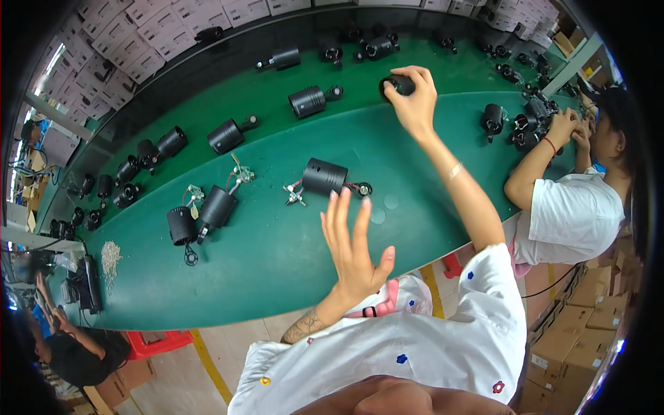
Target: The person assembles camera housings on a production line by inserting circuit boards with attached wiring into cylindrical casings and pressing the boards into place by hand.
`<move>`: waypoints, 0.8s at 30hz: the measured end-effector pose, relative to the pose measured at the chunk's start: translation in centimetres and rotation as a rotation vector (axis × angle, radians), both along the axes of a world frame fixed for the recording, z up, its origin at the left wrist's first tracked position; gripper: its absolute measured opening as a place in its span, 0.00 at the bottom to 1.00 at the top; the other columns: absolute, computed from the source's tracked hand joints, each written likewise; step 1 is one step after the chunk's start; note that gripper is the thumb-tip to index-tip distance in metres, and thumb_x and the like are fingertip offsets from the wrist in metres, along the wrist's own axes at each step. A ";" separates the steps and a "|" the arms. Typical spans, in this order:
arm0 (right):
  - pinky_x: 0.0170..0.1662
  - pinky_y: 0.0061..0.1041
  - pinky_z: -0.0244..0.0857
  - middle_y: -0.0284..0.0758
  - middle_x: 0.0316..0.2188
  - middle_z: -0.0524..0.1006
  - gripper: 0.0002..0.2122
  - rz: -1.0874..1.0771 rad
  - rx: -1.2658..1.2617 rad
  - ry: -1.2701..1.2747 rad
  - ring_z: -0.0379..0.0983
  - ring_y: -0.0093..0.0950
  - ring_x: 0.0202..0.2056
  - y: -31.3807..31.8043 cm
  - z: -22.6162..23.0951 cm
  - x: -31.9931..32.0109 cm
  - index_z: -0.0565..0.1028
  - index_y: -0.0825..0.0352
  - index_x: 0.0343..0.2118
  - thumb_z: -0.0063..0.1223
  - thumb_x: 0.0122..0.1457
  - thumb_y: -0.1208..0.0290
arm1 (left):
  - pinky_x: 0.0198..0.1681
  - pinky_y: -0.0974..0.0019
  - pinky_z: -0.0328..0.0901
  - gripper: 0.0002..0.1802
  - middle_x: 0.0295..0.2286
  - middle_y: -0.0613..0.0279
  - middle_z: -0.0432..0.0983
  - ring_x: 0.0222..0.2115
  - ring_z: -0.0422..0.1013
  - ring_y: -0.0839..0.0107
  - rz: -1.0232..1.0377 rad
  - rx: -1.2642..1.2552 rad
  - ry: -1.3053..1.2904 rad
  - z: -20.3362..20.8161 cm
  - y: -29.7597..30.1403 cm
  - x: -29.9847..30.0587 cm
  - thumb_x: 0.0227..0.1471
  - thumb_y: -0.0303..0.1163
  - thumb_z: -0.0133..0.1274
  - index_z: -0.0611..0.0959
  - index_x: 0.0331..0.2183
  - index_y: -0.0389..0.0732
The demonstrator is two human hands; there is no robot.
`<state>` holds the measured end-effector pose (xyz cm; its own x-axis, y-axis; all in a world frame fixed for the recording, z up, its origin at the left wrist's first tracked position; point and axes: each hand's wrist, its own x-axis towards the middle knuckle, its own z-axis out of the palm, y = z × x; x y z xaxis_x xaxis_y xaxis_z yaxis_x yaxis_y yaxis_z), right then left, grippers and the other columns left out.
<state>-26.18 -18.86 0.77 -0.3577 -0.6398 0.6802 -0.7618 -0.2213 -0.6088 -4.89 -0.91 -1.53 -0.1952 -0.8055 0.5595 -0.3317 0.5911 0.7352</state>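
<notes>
Currently, right hand: curled, thumb and fingers gripping a short black cylindrical housing at the edge of the darker green strip.
Left hand: wide open, fingers spread, holding nothing; fingertips at a ribbed black cylinder with wires, contact unclear.
Smooth green tabletop: beneath that wired cylinder.

Right fingers partly hide black cylinder; pale bits indistinct.

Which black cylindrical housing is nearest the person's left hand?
The black cylindrical housing lying alone on the green table, just ahead of the left hand; every other one is farther away.
</notes>
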 end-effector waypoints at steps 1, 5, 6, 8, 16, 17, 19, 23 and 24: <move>0.45 0.29 0.67 0.37 0.39 0.72 0.14 -0.006 -0.020 0.015 0.69 0.34 0.40 -1.7 -1.1 -1.7 0.76 0.65 0.38 0.60 0.46 0.73 | 0.59 0.35 0.41 0.34 0.60 0.43 0.53 0.60 0.49 0.40 -0.008 0.002 -0.045 -0.4 0.3 0.0 0.48 0.44 0.50 0.69 0.55 0.37; 0.45 0.36 0.66 0.40 0.44 0.68 0.16 -0.338 0.489 0.424 0.64 0.43 0.47 -6.4 -5.5 -8.9 0.75 0.64 0.42 0.58 0.48 0.68 | 0.58 0.35 0.45 0.29 0.58 0.44 0.58 0.59 0.52 0.40 -0.116 0.033 -0.054 -1.5 1.2 0.2 0.46 0.38 0.53 0.74 0.50 0.38; 0.45 0.36 0.66 0.40 0.44 0.68 0.16 -0.335 0.473 0.428 0.64 0.43 0.47 -7.1 -5.0 -8.3 0.75 0.64 0.42 0.58 0.48 0.68 | 0.58 0.35 0.45 0.29 0.58 0.44 0.58 0.59 0.52 0.40 -0.108 0.019 -0.050 -1.6 1.2 0.5 0.46 0.38 0.53 0.74 0.50 0.38; 0.46 0.41 0.65 0.41 0.48 0.65 0.18 -0.376 0.601 0.392 0.59 0.46 0.51 -7.5 -4.5 -7.1 0.73 0.64 0.44 0.57 0.49 0.66 | 0.58 0.35 0.46 0.26 0.57 0.44 0.59 0.59 0.53 0.40 -0.120 0.023 -0.027 -1.8 1.2 0.7 0.45 0.37 0.54 0.76 0.48 0.38; 0.50 0.52 0.58 0.43 0.56 0.60 0.22 -0.223 0.301 0.679 0.52 0.47 0.57 -4.3 -1.3 -1.9 0.71 0.64 0.46 0.60 0.48 0.62 | 0.59 0.42 0.48 0.20 0.54 0.45 0.63 0.58 0.54 0.41 -0.155 0.058 0.007 -1.4 1.4 0.3 0.45 0.34 0.53 0.79 0.42 0.36; 0.54 0.47 0.57 0.42 0.57 0.61 0.24 -0.042 0.284 0.624 0.53 0.44 0.57 -3.2 0.0 -0.6 0.70 0.65 0.47 0.61 0.48 0.61 | 0.58 0.43 0.50 0.20 0.53 0.45 0.64 0.56 0.56 0.42 -0.158 0.042 0.023 -1.4 1.4 0.1 0.45 0.34 0.53 0.79 0.42 0.36; 0.47 0.33 0.65 0.40 0.47 0.71 0.24 0.517 0.516 0.405 0.69 0.38 0.44 -1.0 2.2 3.3 0.71 0.66 0.47 0.63 0.46 0.63 | 0.56 0.45 0.53 0.21 0.51 0.46 0.66 0.53 0.59 0.44 -0.128 0.009 0.037 -1.7 0.9 0.5 0.44 0.34 0.54 0.79 0.42 0.37; 0.36 0.28 0.70 0.37 0.40 0.74 0.24 0.796 0.847 0.393 0.73 0.33 0.29 5.5 3.5 8.4 0.72 0.69 0.44 0.66 0.44 0.67 | 0.54 0.50 0.57 0.21 0.48 0.47 0.67 0.48 0.64 0.46 -0.095 -0.041 0.099 -2.6 1.3 1.1 0.43 0.34 0.54 0.79 0.42 0.37; 0.38 0.29 0.71 0.39 0.41 0.74 0.25 0.702 0.809 0.465 0.74 0.34 0.30 6.4 2.4 8.8 0.73 0.70 0.44 0.68 0.41 0.67 | 0.53 0.52 0.59 0.21 0.47 0.47 0.68 0.45 0.65 0.47 -0.082 -0.058 0.116 -2.8 1.6 1.3 0.43 0.33 0.54 0.79 0.42 0.37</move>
<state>-17.37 -12.50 3.18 0.4230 -0.9051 -0.0438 -0.8130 -0.3577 -0.4595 -3.57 0.71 -4.37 -0.1903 -0.7551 0.6273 -0.1950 0.6554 0.7297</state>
